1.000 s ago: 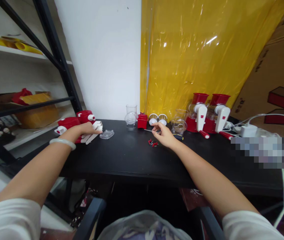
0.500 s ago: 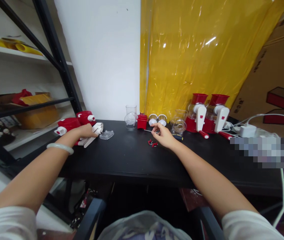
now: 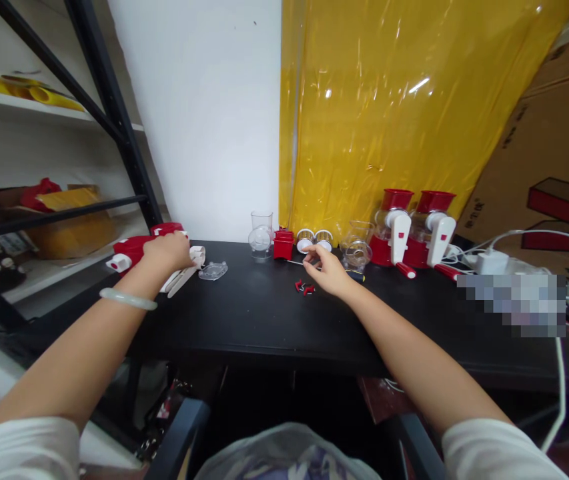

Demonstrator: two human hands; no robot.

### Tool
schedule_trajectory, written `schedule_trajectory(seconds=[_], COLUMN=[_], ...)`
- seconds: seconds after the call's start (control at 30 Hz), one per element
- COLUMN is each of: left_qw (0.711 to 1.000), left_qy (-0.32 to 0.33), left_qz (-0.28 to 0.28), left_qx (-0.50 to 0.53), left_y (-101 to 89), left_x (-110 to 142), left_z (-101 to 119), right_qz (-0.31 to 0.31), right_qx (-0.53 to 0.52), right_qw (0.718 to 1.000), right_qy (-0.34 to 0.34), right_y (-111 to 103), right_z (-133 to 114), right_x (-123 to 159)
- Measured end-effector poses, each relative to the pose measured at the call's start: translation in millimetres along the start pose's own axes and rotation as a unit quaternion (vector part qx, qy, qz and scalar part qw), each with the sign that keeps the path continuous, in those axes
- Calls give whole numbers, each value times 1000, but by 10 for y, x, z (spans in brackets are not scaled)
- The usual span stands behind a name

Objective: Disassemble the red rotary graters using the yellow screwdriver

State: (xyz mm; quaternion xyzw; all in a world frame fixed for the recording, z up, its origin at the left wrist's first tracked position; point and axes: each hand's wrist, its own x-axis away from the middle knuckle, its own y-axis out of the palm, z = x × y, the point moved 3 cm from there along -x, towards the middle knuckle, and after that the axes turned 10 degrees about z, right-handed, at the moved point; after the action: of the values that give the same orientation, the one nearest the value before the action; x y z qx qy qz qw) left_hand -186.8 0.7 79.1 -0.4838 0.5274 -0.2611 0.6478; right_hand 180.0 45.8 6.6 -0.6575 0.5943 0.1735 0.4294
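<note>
My left hand [image 3: 168,253] is over the white crank handles [image 3: 182,279] and in front of the red machine bodies [image 3: 131,251] at the left. Its fingers bend downward and are partly hidden; I see nothing held in them. A clear plastic cover [image 3: 213,270] lies just right of the handles. My right hand [image 3: 328,268] hovers or rests over a screwdriver [image 3: 357,275], thumb and forefinger apart, apparently not gripping it. Small red clips [image 3: 305,287] lie below its fingertips. Behind it stand two round drums [image 3: 315,240] with white rims.
A clear hopper housing [image 3: 261,237] and a red square funnel [image 3: 283,245] stand along the back; another clear housing [image 3: 357,245] is right of them. Two assembled red-and-white crank machines [image 3: 398,233] stand farther right, beside white cables and a plug [image 3: 493,262]. A black shelf rack [image 3: 119,127] borders the left.
My left hand first lowered the white handle piece toward the table, then came off it and moved up toward the rear red body. My right hand has stayed in place.
</note>
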Motion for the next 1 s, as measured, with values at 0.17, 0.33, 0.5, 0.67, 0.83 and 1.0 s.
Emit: schedule_trajectory(seconds=[0.17,0.33,0.5,0.67,0.83,1.0], left_qw=[987,975,968,952,930,904], left_qy=[88,156,220,257,286,282], left_qz=[127,158,95,102,80,65], left_qx=[-50,7,70,127,218,315], left_y=[-542,-661,-393,-78,134,181], left_x=[270,407,365,453,534,528], left_z=[563,1113,1587,1789,1757,1745], right_qz=[154,266,244,227,265,392], right_qx=[121,275,307,246,197,126], right_qw=[980,920,892,904,915,890], right_qy=[-37,81,226,266,232,196], right_y=[-411,-885,-920,-864,-924,-1114], right_z=[-168,12,506,857,888,716], right_x=[-269,-546,-348,-75,-75,-188])
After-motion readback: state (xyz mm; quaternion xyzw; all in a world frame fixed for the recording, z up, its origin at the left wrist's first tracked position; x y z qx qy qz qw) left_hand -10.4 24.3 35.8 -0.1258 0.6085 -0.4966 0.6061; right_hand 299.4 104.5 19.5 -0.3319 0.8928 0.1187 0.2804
